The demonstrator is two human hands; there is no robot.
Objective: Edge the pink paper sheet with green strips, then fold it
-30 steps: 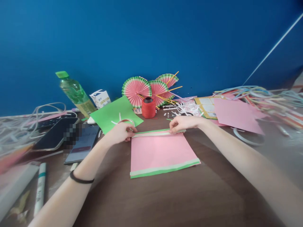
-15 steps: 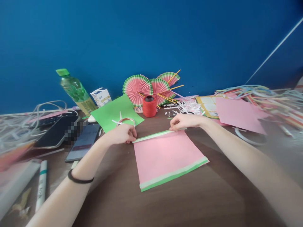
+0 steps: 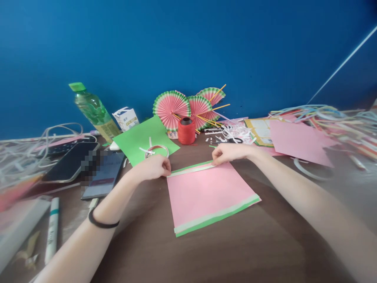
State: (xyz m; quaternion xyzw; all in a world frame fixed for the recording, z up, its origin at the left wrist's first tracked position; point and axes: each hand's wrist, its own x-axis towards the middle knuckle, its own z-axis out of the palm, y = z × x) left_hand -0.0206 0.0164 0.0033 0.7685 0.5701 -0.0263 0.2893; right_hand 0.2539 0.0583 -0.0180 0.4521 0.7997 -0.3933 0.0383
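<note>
A pink sheet of paper (image 3: 210, 192) lies flat on the brown table, with pale and green bands along its near edge. Across its far edge runs a white paper strip (image 3: 193, 169), and a green strip (image 3: 193, 165) shows just behind it. My left hand (image 3: 154, 167) is closed at the left end of the strips, its fingertips pinched at the sheet's corner. Toward the other end, my right hand (image 3: 222, 154) pinches the white strip between thumb and fingers. The strips' right end is partly hidden by that hand.
Behind the sheet stand a red thread spool (image 3: 186, 131) and pleated watermelon-coloured paper fans (image 3: 171, 111). A green sheet (image 3: 141, 139) carries a tape roll. Left are a bottle (image 3: 94, 112), phones (image 3: 104, 177) and a marker (image 3: 52, 232). Right lie paper scraps (image 3: 235, 133) and pink paper (image 3: 297, 141).
The white strip's middle has shifted slightly toward me, so more green shows behind it. My right fingers have moved a little with it; my left hand stays at the corner.
</note>
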